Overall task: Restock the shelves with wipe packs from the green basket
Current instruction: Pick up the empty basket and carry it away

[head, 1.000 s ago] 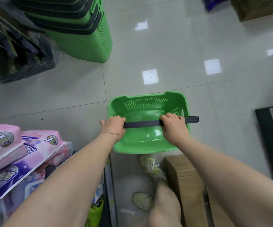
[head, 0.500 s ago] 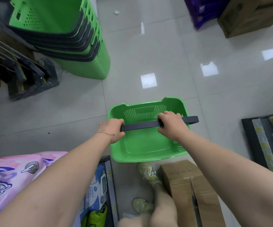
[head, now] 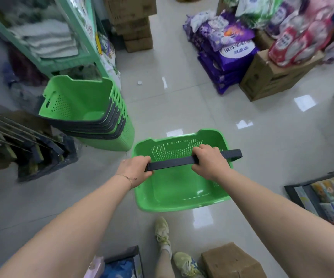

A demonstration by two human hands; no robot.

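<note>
Shop floor (head: 182,109): our green basket (head: 174,197) is empty.
Left grip (head: 136,170) and right grip (head: 210,162) curl round its handle (head: 172,163); restocking looks done.

A shop: a nested stack of green plastic shopping baskets (head: 82,109), purple bagged goods (head: 227,57) piled beside brown cardboard cartons (head: 270,79) on glossy floor tiles (head: 192,109).

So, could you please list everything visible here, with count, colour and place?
Plastic carrying basket: one, green, centre, no packs visible inside.
Flat basket handle: one, dark grey, across that basket.
Stack of nested plastic baskets: one, green, left.
Shelf unit: one, mint green, upper left.
Stacked cardboard boxes: several, brown, top centre.
Soft plastic packs: many, purple, upper right.
Single cardboard box: one, brown, bottom right.
Sports shoes: two, pale yellow, bottom centre.
Hands: two, left hand and right hand, both gripping the handle.
</note>
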